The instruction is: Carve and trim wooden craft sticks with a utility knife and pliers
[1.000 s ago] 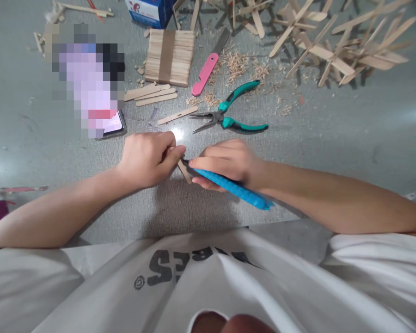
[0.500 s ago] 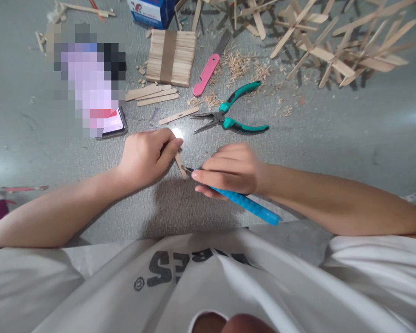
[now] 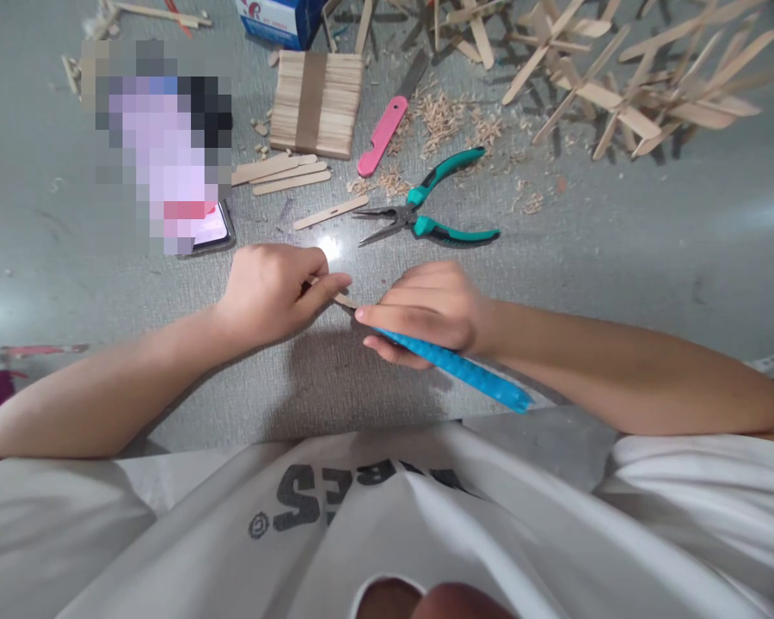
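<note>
My left hand (image 3: 274,288) is closed around a wooden craft stick (image 3: 344,300), and only the stick's right end shows past the thumb. In my right hand (image 3: 426,314) is a slim craft knife with a textured blue handle (image 3: 470,370). The handle slants down to the right, and its dark tip meets the end of the stick. My right fingertips partly cover the tip. Just beyond my hands lie a loose craft stick with a small slit (image 3: 331,212) and needle-nose pliers (image 3: 403,217) with teal handles, jaws apart.
Behind lie a banded bundle of craft sticks (image 3: 287,103), several loose sticks (image 3: 290,177), a pink-handled blade (image 3: 383,142) and wood shavings (image 3: 442,120). Crossed-stick assemblies (image 3: 619,112) fill the far right. A blue box (image 3: 284,26) stands at the back; a partly blurred phone (image 3: 212,230) lies left.
The craft stick has turned from pointing down toward me to pointing right, toward my right hand. My left thumb has shifted slightly right and down. The knife stays at the stick's end.
</note>
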`<act>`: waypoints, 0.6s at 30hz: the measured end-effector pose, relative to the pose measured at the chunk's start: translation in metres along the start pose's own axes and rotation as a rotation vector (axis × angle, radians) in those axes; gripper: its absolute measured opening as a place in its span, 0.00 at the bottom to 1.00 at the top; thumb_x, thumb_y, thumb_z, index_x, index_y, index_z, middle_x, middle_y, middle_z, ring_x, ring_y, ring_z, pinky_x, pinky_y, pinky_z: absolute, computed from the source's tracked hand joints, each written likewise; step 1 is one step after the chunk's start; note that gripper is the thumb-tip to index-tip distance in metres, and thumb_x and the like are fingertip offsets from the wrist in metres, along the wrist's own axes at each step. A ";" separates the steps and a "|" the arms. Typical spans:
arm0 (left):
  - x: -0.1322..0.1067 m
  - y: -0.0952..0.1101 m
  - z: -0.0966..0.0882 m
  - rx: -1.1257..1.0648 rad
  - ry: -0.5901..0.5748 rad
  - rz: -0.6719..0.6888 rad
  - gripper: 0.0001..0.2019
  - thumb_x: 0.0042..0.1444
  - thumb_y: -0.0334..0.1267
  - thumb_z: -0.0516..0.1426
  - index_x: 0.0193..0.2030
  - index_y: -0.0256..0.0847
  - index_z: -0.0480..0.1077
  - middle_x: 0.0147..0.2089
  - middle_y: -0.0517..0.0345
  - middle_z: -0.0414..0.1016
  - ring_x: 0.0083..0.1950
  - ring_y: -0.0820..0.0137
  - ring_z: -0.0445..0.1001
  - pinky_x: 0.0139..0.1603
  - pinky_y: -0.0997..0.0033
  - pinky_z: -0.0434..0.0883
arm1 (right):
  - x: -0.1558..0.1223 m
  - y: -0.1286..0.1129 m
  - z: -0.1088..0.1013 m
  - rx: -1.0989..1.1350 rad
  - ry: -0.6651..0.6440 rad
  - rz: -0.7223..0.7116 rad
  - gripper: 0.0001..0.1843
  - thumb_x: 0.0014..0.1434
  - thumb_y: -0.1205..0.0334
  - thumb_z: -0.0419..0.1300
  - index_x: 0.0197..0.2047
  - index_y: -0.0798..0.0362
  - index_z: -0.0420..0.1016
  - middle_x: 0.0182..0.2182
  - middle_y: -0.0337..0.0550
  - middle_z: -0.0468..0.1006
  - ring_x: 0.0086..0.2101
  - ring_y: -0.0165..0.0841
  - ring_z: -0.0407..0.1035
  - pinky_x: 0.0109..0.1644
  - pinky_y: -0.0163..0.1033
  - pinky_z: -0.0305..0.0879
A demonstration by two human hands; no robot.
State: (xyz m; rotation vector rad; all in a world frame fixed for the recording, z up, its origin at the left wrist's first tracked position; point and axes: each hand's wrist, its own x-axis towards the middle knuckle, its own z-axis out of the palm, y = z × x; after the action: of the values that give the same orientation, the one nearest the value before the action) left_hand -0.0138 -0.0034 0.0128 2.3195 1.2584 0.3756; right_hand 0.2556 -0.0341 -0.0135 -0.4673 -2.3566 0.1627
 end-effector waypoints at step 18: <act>0.000 0.001 -0.003 0.072 -0.047 0.049 0.15 0.70 0.43 0.56 0.40 0.42 0.83 0.34 0.51 0.85 0.34 0.62 0.79 0.34 0.63 0.61 | 0.005 0.001 0.002 -0.019 0.086 0.123 0.09 0.75 0.58 0.64 0.56 0.47 0.77 0.31 0.32 0.86 0.26 0.32 0.79 0.31 0.41 0.74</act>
State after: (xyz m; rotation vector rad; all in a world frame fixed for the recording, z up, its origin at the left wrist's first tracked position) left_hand -0.0143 -0.0031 0.0161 2.4086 1.2128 0.2946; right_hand 0.2513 -0.0308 -0.0121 -0.6167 -2.2479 0.1740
